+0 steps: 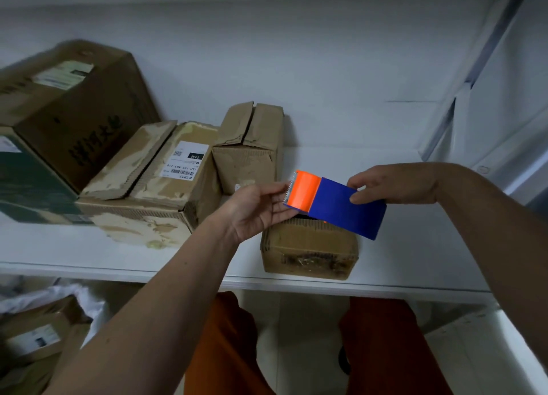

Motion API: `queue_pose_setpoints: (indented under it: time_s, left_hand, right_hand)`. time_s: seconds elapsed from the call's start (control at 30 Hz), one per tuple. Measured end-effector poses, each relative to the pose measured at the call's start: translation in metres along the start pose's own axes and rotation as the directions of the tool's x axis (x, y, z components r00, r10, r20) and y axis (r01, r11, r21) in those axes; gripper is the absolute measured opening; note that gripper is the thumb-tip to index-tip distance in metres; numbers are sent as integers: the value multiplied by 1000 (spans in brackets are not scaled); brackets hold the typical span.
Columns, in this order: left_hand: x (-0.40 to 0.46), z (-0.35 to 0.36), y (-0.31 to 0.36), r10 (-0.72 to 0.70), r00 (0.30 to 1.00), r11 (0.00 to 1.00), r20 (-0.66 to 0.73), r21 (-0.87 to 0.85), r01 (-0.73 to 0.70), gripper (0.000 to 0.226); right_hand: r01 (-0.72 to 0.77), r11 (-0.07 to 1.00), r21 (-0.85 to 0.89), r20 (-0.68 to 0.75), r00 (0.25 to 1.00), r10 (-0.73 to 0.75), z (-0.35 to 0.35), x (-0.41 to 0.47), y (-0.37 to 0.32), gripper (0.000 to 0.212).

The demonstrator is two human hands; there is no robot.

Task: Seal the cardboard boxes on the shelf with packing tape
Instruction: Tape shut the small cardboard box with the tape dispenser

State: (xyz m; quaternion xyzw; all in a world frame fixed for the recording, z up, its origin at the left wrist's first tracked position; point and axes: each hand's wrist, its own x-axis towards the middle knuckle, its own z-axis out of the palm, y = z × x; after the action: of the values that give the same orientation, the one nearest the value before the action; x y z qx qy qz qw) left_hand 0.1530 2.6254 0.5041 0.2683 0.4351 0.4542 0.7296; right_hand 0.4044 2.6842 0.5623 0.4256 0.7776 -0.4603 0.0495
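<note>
A blue and orange tape dispenser (335,203) hangs in the air above a small cardboard box (308,248) near the front edge of the white shelf (385,264). My right hand (394,184) grips the blue body from the far side. My left hand (258,209) has its fingertips at the orange toothed end, palm up. Further back stand a small box with loose top flaps (249,148), a labelled box with open flaps (157,184), and a large box (71,110) at the far left.
A dark green box (29,184) sits at the shelf's left edge. The white wall lies behind the boxes and a metal upright (462,98) at the right. Below the shelf at the lower left lie another box (38,335) and white plastic wrap.
</note>
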Motion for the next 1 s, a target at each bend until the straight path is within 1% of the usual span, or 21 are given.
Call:
queue_pose_setpoints:
  time_s: [0.1, 0.17, 0.23, 0.3, 0.4, 0.5, 0.57, 0.67, 0.73, 0.8, 0.87, 1.0]
  left_hand:
    - [-1, -7, -1, 19, 999, 1000, 45, 20, -20, 14]
    - [1, -10, -3, 19, 999, 1000, 34, 18, -20, 21]
    - [3, -13, -4, 9, 1000, 1000, 5, 10, -9, 24]
    - [5, -14, -4, 5, 1000, 1000, -22, 5, -5, 21]
    - [6, -12, -4, 13, 997, 1000, -73, -10, -14, 12]
    - [8, -7, -5, 40, 991, 999, -130, -6, -41, 9]
    - [10, -6, -6, 64, 983, 998, -171, 41, -57, 10]
    - [14, -7, -7, 94, 969, 992, -227, 107, -71, 14]
    - [17, -11, -6, 114, 954, 989, -277, 118, -84, 19]
    - [19, -14, -7, 130, 933, 989, -336, 113, -97, 25]
    - [21, -14, -8, 124, 920, 991, -372, 89, -97, 27]
    - [25, -15, -9, 123, 905, 992, -408, 73, -102, 26]
  right_hand:
    - [-12, 997, 72, 29, 1000, 10, -1, 6, 1, 25]
    - [-20, 995, 96, 46, 999, 16, 0, 9, 1, 26]
    - [-21, 994, 105, 48, 999, 16, 0, 13, 1, 27]
    - [-23, 991, 132, 50, 999, 16, 0, 16, 1, 27]
    - [-27, 973, 228, 65, 998, 13, 3, 19, -1, 30]
    - [-32, 940, 339, 72, 997, 8, 12, 24, -4, 36]
    - [-37, 922, 386, 120, 993, -10, 22, 29, -6, 40]
    - [-29, 902, 431, 168, 985, -49, 35, 36, -6, 33]
    - [-22, 873, 487, 138, 989, -53, 40, 41, -4, 34]
    - [-9, 857, 516, 31, 999, -8, 41, 45, -3, 37]
    - [4, 871, 490, -60, 998, 29, 38, 47, -3, 33]
    - [-18, 913, 409, -82, 995, 56, 27, 51, -6, 38]
